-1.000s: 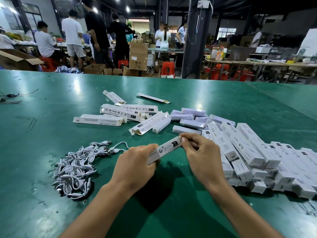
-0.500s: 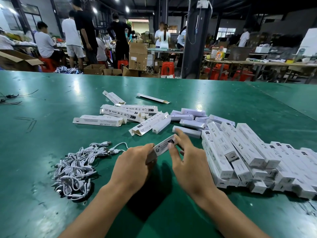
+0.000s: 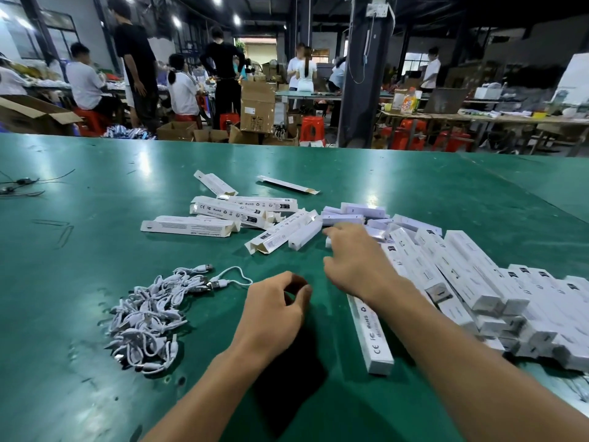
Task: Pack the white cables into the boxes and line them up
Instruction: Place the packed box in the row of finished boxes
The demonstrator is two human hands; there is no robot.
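A green table filled the foreground of a dim hall. Beyond it a dark pillar rose among cardboard boxes and red stools. Workers sat at far benches. Ceiling lamps glowed; windows stood at the far left.

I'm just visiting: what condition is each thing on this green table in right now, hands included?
Left hand: empty, fingers curled, above the table.
Right hand: open, holding nothing, reaching toward the small white boxes.
Pile of white cables: loose, tangled, unpacked.
Long white box with CE print: closed, lying flat beside the stack.
Stacked row of white boxes: closed, lined up, overlapping.
Scattered white boxes: end flaps open, lying flat.
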